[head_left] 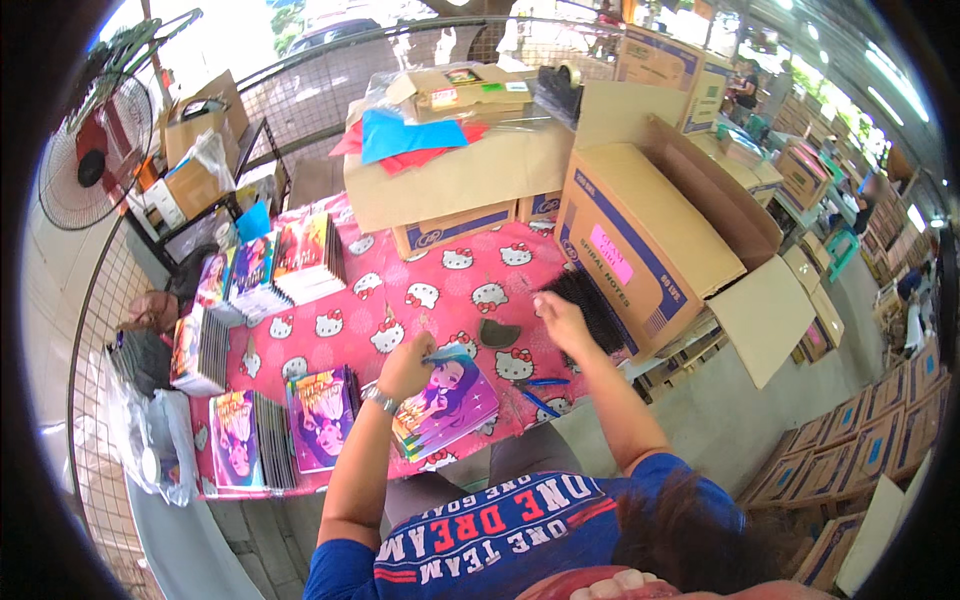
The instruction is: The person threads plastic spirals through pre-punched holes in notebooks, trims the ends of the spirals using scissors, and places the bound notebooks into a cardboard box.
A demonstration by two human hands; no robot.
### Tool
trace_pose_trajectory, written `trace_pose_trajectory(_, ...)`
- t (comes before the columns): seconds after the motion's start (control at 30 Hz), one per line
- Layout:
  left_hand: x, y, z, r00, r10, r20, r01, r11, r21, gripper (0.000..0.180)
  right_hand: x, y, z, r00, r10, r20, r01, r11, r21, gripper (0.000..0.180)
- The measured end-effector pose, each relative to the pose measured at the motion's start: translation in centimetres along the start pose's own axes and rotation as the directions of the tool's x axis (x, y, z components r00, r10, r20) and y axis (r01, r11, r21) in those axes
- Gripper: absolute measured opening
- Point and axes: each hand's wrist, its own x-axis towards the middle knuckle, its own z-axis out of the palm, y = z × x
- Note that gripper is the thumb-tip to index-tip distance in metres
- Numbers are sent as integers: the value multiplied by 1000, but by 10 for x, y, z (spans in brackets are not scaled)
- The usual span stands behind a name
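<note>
Warehouse stall, pink cartoon-cat cloth over the table (440,290). Left hand (405,366) closed on a blue pen (437,355) above a stack of notebooks (445,405) at the near edge. Right hand (560,315) loosely curled over black spiral bindings (590,305); its grip unclear. Risk: notebooks overhang, could slide off if nudged.

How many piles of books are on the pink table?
7: three at the back left, one at the left edge, two in front, one under the left hand. More may be hidden.
</note>
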Motion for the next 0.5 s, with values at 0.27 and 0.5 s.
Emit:
trace_pose_trajectory(0.27,-64,66,16,961,229,-153,-153,907,393,24,-91,-92,32,875,-436,209,392,893,219,36)
trace_pose_trajectory(0.5,-79,64,29,888,352,-296,-252,910,328,20,-106,-100,27,865,-418,279,329,890,314,20)
